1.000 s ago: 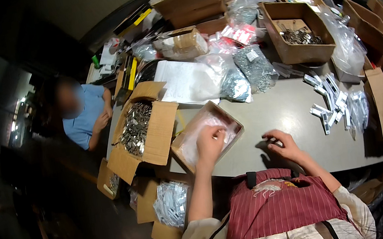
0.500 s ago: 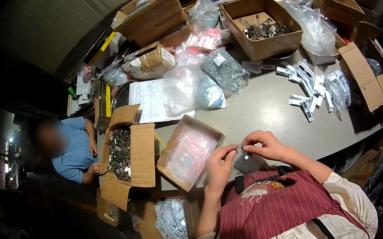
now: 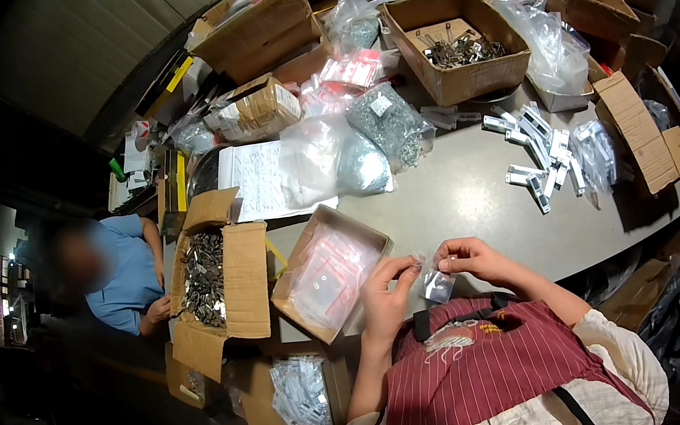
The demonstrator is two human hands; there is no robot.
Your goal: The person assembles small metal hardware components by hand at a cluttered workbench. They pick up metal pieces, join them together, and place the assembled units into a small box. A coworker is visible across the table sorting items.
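Close in front of my apron, a small clear plastic bag [image 3: 439, 286] hangs between my hands at the table's near edge. My left hand [image 3: 387, 293] pinches its upper left part between thumb and forefinger. On the other side, my right hand [image 3: 477, 260] is closed on the upper right part, fingers curled. Glare on the plastic hides whether anything is inside. Left of my left hand, an open shallow cardboard box [image 3: 290, 301] holds a pile of flat clear bags [image 3: 330, 272] with reddish edges.
Farther left stands an open carton of dark metal parts [image 3: 204, 277], beside a person in a blue shirt [image 3: 115, 264]. White-and-metal pieces [image 3: 543, 149] lie at the table's right. Bagged hardware [image 3: 391, 124], a paper sheet [image 3: 251, 173] and a carton of metal parts [image 3: 461, 80] occupy the back.
The small bag has turned and looks narrower and shinier. My fingers have opened a wider gap between the hands, both still pinching it. The whole view has shifted slightly.
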